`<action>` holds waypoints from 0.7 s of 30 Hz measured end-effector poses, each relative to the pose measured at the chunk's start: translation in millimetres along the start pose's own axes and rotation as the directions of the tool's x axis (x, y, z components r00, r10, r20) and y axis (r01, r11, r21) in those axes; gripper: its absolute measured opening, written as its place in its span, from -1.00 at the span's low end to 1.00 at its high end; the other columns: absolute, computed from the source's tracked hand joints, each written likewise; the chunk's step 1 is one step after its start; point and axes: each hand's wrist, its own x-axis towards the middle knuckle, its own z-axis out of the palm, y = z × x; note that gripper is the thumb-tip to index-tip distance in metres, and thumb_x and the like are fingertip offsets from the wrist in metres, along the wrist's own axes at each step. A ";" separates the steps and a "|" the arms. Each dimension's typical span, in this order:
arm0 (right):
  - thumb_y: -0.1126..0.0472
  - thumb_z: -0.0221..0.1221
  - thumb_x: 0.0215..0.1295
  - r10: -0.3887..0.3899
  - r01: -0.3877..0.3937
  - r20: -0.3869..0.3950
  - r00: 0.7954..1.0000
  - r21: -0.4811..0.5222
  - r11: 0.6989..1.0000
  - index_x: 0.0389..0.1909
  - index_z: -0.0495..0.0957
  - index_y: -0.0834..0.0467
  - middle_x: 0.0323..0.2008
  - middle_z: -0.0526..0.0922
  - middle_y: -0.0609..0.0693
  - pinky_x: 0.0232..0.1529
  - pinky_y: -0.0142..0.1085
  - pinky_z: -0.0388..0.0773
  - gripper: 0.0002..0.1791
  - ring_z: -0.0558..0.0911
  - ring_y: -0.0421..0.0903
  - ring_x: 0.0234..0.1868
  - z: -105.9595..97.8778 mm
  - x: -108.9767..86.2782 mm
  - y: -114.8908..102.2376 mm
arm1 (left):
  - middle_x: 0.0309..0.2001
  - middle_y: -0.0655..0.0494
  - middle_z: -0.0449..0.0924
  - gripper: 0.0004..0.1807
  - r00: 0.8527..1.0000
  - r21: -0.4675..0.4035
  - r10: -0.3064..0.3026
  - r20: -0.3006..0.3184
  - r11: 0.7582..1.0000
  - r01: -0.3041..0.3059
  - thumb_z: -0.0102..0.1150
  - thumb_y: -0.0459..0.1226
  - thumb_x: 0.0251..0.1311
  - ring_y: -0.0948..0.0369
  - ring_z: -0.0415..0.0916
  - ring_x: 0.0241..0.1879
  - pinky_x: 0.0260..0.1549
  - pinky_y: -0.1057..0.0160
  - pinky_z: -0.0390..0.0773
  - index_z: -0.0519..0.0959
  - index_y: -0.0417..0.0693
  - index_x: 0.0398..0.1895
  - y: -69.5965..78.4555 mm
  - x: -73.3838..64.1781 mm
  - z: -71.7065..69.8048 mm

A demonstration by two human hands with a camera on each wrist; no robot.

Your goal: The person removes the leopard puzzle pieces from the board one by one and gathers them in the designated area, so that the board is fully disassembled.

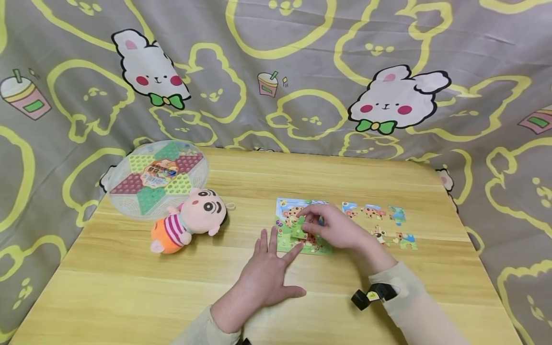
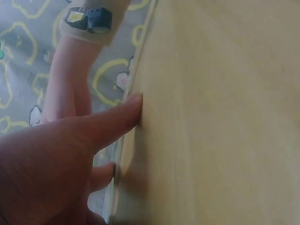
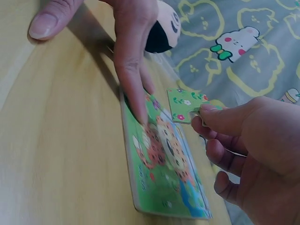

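Note:
Between thumb and forefinger, my right hand [image 1: 329, 225] pinches a green jigsaw piece [image 3: 185, 104] printed with small flowers. It is held over the puzzle board [image 3: 157, 187], which shows a spotted cartoon animal on green ground. My left hand [image 1: 265, 275] lies spread with straight fingers, its forefinger touching the board's near edge and its thumb out over the wood. Part of the board is hidden under the right hand in the head view. In the left wrist view, the left thumb [image 2: 117, 117] extends along the table surface.
Several loose jigsaw pieces [image 1: 374, 212] lie right of the board. A plush doll [image 1: 189, 223] in a striped top lies to the left, beside a round checkers board [image 1: 148, 203] with a star pattern. A patterned curtain [image 1: 302, 57] hangs behind the wooden table [image 1: 142, 297].

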 end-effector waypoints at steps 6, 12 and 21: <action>0.23 0.29 0.51 0.018 -0.018 -0.029 0.999 0.001 1.000 0.21 0.66 0.20 -0.26 0.69 -0.13 -0.26 -0.21 0.59 -0.68 0.62 -0.09 -0.25 -11.8 -11.5 3.8 | 0.57 -0.61 -0.15 0.14 1.000 -0.021 0.000 -0.001 1.000 0.000 0.19 0.55 0.09 -0.48 -0.13 0.55 0.52 -0.21 0.14 0.14 0.37 0.71 0.6 -0.8 -1.5; 0.20 0.29 0.52 0.037 -0.039 -0.077 0.996 -0.015 0.999 0.20 0.68 0.14 -0.28 0.69 -0.13 -0.33 -0.25 0.57 -0.69 0.61 -0.09 -0.32 -25.6 -24.9 8.3 | 0.57 -0.60 -0.20 0.16 1.000 -0.033 -0.002 0.009 0.999 0.002 0.18 0.56 0.08 -0.47 -0.16 0.56 0.50 -0.21 0.16 0.12 0.37 0.71 0.2 -0.9 -1.7; 0.21 0.30 0.51 0.073 -0.077 -0.150 0.986 -0.024 0.997 0.16 0.69 0.08 -0.27 0.69 -0.09 -0.42 -0.28 0.55 -0.73 0.58 -0.07 -0.40 -44.6 -46.1 17.2 | 0.56 -0.62 -0.16 0.13 1.000 -0.041 0.013 0.005 0.999 -0.013 0.18 0.55 0.10 -0.49 -0.15 0.55 0.50 -0.22 0.18 0.14 0.40 0.71 -0.1 -0.2 -1.0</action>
